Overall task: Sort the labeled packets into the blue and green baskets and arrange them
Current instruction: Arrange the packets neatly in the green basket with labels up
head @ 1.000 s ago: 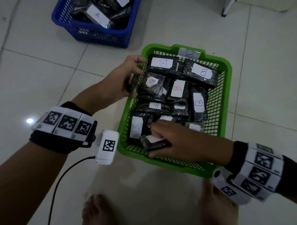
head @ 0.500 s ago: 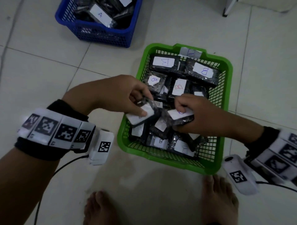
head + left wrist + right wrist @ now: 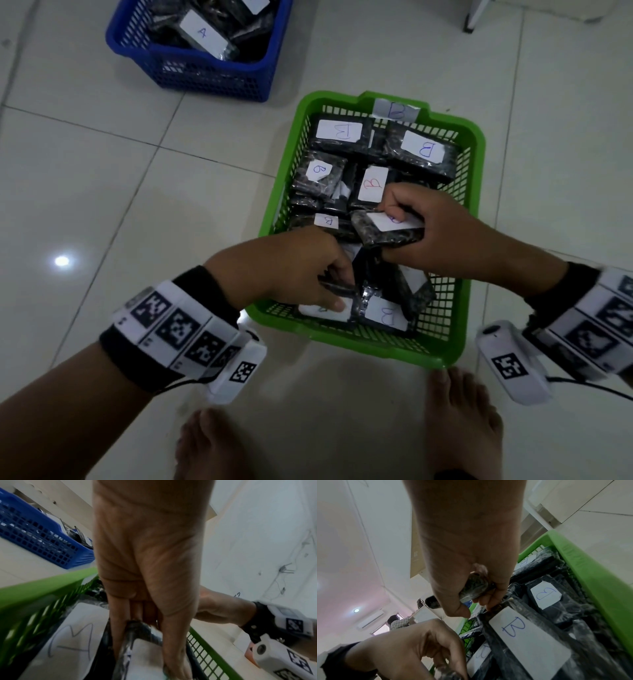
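Left to right: the left hand (image 3: 291, 270) is pinching a labelled packet (image 3: 325, 310) at the near corner of the green basket (image 3: 281, 192); the right hand (image 3: 442, 233) is gripping another packet (image 3: 383, 229) above mid-basket. Packets appear light, soft and film-slick; grasping across the edges seems safest.

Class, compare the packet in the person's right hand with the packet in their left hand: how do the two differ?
The right hand holds its packet lifted above the pile; the left hand holds its packet low at the green basket's near-left corner. The right packet's label faces up, partly covered; the left one's is mostly hidden. Both are dark wrapped packets with white labels.
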Motion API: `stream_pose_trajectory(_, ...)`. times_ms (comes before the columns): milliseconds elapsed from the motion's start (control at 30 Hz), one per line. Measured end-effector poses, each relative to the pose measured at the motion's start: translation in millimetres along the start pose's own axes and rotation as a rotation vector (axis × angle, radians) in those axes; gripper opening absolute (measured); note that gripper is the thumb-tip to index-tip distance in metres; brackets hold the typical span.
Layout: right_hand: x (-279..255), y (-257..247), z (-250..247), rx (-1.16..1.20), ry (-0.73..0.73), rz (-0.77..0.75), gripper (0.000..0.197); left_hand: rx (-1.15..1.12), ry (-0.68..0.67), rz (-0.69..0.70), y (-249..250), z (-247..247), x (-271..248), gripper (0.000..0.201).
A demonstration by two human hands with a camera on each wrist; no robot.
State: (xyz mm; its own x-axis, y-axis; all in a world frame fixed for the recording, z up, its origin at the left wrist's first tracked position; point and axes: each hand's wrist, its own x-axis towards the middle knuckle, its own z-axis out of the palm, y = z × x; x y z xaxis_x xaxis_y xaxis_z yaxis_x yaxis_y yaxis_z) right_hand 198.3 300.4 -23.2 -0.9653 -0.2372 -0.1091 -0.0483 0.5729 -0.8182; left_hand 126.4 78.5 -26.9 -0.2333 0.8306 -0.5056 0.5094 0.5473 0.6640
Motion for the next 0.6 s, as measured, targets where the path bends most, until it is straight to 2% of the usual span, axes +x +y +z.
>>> stream_pose_trajectory(100, -0.4, 0.6, -0.1, 0.008, 0.007, -0.009, 0.038, 0.116, 0.069, 0.039, -2.7, 7.0, 4.6, 0.034)
stream_pose_trajectory(200, -0.5, -0.2, 0.1, 0.0, 0.009, -0.018, 0.036, 0.341, 0.101, 0.05, -1.6, 10.2, 7.7, 0.041)
stream_pose_trajectory(367, 0.3, 1.4, -1.2, -0.033, 0.005, -0.007, 0.04, 0.641, 0.098, -0.067, 10.9, 6.8, 6.0, 0.046)
stream_pose_trajectory(600, 1.3, 4.0, -14.5, 0.01, 0.091, 0.058, 0.039, 0.753, 0.102, -0.22, 22.2, 25.3, 15.0, 0.035)
